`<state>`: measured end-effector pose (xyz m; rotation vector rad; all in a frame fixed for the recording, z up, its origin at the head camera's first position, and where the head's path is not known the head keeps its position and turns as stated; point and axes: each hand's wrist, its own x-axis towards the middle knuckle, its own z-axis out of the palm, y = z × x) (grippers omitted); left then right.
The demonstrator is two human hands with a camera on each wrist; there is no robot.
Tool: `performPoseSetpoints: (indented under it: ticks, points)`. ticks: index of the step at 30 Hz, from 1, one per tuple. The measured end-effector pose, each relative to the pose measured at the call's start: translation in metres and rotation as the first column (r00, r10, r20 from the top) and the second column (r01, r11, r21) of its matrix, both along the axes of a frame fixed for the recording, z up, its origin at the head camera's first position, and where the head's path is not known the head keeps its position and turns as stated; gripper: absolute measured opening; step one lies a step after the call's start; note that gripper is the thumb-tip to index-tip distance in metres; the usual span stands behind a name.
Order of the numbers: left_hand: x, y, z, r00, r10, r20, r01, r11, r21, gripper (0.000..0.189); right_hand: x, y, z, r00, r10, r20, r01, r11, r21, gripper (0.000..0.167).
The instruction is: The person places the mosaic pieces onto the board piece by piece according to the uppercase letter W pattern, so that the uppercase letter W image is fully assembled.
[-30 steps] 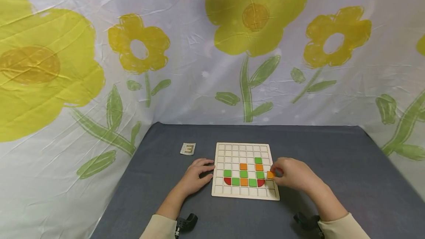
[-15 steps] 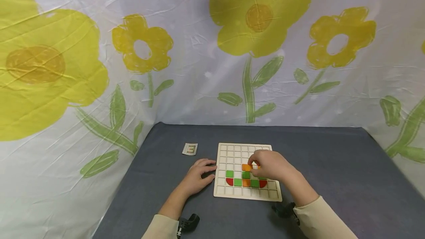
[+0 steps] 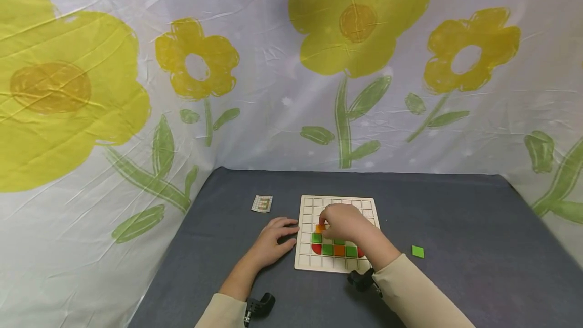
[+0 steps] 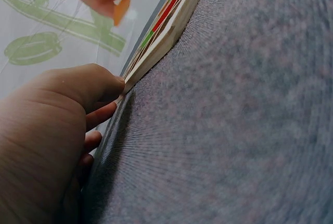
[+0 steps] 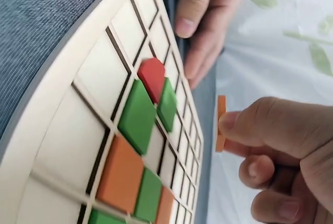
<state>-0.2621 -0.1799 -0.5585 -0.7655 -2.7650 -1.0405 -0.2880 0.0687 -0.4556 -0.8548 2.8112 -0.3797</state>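
My right hand (image 3: 348, 224) pinches a square orange tile (image 5: 221, 125) between thumb and fingertips, above the left part of the wooden grid board (image 3: 302, 262). In the right wrist view the tile stands edge-on, raised off the board. Green, orange and red tiles sit in the grid cells, among them a rounded red tile (image 5: 152, 78) and a green tile (image 5: 137, 115). My right hand hides part of this pattern in the head view. At the board's left edge, my left hand (image 3: 272, 242) rests with relaxed fingers, its thumb touching the rim (image 4: 151, 65).
A loose green tile (image 3: 417, 251) lies on the dark cloth (image 3: 455, 216) right of the board. A small printed card (image 3: 261, 203) lies behind my left hand. A flower-print curtain (image 3: 273, 65) hangs around the table.
My right hand has carried the orange tile leftward from the board's right edge across the grid. The loose green tile has come into sight. My left hand has stayed at the board's edge.
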Motion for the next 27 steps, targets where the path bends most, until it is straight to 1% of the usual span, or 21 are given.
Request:
performPoseSetpoints:
  ticks: [6, 12, 21, 27]
  points:
    - [0.0, 0.001, 0.0, 1.0, -0.004, 0.001, 0.004, 1.0, -0.001, 0.037, -0.01, -0.012, -0.007, 0.999, -0.026, 0.033, 0.024, 0.997, 0.072, 0.012]
    - [0.0, 0.002, 0.001, 1.0, -0.005, 0.005, 0.005, 1.0, 0.002, 0.037, -0.019, -0.015, -0.015, 0.999, -0.023, 0.031, 0.019, 0.994, 0.108, 0.01]
    - [-0.001, 0.001, 0.0, 1.0, 0.0, -0.01, 0.0, 1.0, -0.012, 0.038, -0.019, -0.016, -0.018, 1.0, -0.02, 0.021, 0.019, 0.996, 0.086, 0.01]
    - [-0.001, 0.0, -0.001, 1.0, -0.001, -0.004, 0.0, 1.0, -0.015, 0.038, -0.02, -0.019, -0.021, 0.999, -0.035, -0.026, 0.038, 0.993, 0.111, 0.009]
